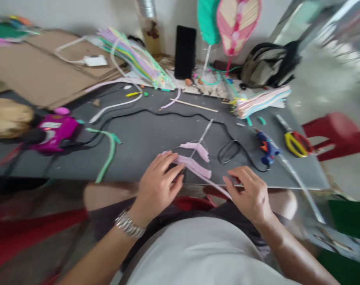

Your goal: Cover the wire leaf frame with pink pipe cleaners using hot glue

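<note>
A wire frame with a white stem (206,132) lies near the front edge of the table, with lilac fuzzy strips (199,150) across it. My left hand (160,180), wearing a metal watch, is closed on the left end of a lilac pipe cleaner (209,181) laid along the frame. The pipe cleaner slants past the table edge towards my right hand (246,190). My right hand's fingers are curved, with a gap between thumb and forefinger, beside the pipe cleaner's end. That end is partly hidden behind the thumb.
A blue glue gun (267,148) and scissors (297,142) lie to the right. A black cord (156,113) crosses the table to a magenta device (56,130). Pipe-cleaner bundles (135,59), a phone (185,51) and two leaf-shaped pieces (238,23) stand or lie behind.
</note>
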Motion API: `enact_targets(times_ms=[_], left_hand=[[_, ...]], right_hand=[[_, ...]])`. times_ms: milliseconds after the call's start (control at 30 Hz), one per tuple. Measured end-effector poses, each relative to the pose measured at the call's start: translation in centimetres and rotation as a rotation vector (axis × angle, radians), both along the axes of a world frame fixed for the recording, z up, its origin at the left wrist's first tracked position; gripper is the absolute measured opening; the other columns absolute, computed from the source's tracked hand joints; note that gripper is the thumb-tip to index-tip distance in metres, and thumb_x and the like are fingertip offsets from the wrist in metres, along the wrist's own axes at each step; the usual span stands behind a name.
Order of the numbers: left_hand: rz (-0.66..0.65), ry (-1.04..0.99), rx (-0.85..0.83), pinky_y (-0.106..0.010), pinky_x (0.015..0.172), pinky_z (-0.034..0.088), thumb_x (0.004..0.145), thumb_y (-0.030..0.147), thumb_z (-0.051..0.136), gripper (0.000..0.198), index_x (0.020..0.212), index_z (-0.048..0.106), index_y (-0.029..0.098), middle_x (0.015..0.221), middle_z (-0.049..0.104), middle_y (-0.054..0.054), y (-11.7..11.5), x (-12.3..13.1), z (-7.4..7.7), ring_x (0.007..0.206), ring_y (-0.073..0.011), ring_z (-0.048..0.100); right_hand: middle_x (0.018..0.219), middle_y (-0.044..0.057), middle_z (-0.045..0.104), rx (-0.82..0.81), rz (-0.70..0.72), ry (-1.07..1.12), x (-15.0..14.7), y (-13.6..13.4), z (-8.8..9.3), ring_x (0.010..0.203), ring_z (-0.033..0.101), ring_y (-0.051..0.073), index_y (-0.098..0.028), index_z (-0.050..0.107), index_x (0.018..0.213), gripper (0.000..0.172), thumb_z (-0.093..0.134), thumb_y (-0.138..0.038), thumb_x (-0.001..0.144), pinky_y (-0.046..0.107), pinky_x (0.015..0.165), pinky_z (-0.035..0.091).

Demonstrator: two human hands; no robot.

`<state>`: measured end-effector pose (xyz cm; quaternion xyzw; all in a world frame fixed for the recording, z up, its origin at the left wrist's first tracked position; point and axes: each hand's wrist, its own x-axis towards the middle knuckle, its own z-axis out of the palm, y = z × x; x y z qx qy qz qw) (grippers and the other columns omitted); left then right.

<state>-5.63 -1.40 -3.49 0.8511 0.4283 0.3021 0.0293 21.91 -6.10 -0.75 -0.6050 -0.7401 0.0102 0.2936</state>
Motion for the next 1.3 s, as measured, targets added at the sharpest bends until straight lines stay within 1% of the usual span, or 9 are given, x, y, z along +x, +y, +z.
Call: enact_targets(times_ms=[100,200,367,600,800,967,1033,1133,1300], left_hand=[[-0.026,0.012,0.062,-0.058,0.110,0.055,0.094,0.017,0.063,0.026,0.118,0.071,0.018,0.134,0.068,-0.016,0.2,-0.2,-0.6,0.128,-0.0358,0.064],[-0.043,-0.018,0.092,-0.060,0.110,0.053,0.095,0.019,0.063,0.027,0.120,0.069,0.020,0.136,0.067,-0.016,0.5,-0.3,-1.5,0.127,-0.0378,0.065],[-0.057,-0.020,0.120,-0.062,0.109,0.053,0.095,0.022,0.062,0.028,0.123,0.069,0.019,0.135,0.067,-0.018,0.5,-0.1,-1.9,0.125,-0.0391,0.066],[-0.021,-0.036,0.118,-0.059,0.113,0.052,0.094,0.019,0.063,0.027,0.119,0.073,0.017,0.133,0.067,-0.017,0.2,0.2,-2.0,0.127,-0.0369,0.065],[-0.019,-0.070,0.067,-0.062,0.114,0.050,0.092,0.018,0.063,0.030,0.121,0.073,0.021,0.136,0.066,-0.015,0.2,0.2,-1.9,0.129,-0.0363,0.063],[-0.009,-0.093,0.034,-0.063,0.113,0.050,0.093,0.019,0.061,0.027,0.117,0.074,0.019,0.134,0.067,-0.016,0.0,0.5,-1.7,0.130,-0.0363,0.062],[-0.001,-0.108,0.031,-0.061,0.113,0.050,0.093,0.018,0.062,0.025,0.115,0.074,0.018,0.132,0.068,-0.016,-0.1,0.6,-1.5,0.130,-0.0351,0.063],[0.027,-0.121,0.031,-0.058,0.114,0.050,0.093,0.016,0.062,0.025,0.116,0.071,0.018,0.131,0.068,-0.015,-0.2,0.8,-1.3,0.130,-0.0327,0.063],[0.055,-0.096,-0.004,-0.056,0.113,0.052,0.094,0.016,0.062,0.024,0.117,0.069,0.018,0.130,0.069,-0.015,-0.2,0.9,-0.7,0.129,-0.0310,0.063]], right_hand=[[0.072,0.001,0.067,0.000,-0.383,0.019,5.0,0.4,1.2,0.064,0.061,0.016,-0.021,0.067,0.084,0.017,0.062,-0.032,0.096,0.027,0.065,0.044],[0.070,0.003,0.071,-0.154,-0.704,0.006,9.3,1.0,1.8,0.065,0.065,0.019,-0.022,0.066,0.079,0.025,0.063,-0.042,0.093,0.029,0.065,0.043],[0.065,0.008,0.072,-0.413,-0.929,0.160,11.3,3.7,1.4,0.074,0.072,0.025,-0.023,0.060,0.063,0.047,0.064,-0.062,0.089,0.031,0.068,0.050],[0.046,0.003,0.062,-0.553,-0.857,0.659,11.9,6.1,1.5,0.042,0.062,0.016,-0.019,0.060,0.056,0.038,0.084,-0.041,0.075,0.024,0.042,0.051],[0.048,0.000,0.062,-0.513,-0.849,0.927,12.2,5.7,1.5,0.039,0.057,0.011,-0.016,0.063,0.063,0.028,0.090,-0.024,0.066,0.021,0.041,0.054],[0.058,0.004,0.066,-0.584,-0.718,1.181,11.8,4.6,2.8,0.045,0.058,0.012,-0.013,0.068,0.074,0.010,0.069,-0.021,0.080,0.024,0.044,0.050],[0.062,0.008,0.067,-0.603,-0.627,1.245,11.4,4.1,3.1,0.048,0.058,0.014,-0.010,0.071,0.079,0.018,0.058,-0.023,0.084,0.026,0.044,0.045],[0.068,0.012,0.068,-0.527,-0.546,1.288,10.3,3.4,3.3,0.052,0.061,0.016,-0.013,0.067,0.076,0.018,0.057,-0.027,0.082,0.027,0.040,0.033],[0.073,0.008,0.068,-0.131,-0.419,1.200,7.2,1.7,3.8,0.054,0.060,0.015,-0.019,0.069,0.075,0.020,0.079,-0.036,0.074,0.031,0.049,0.042]])
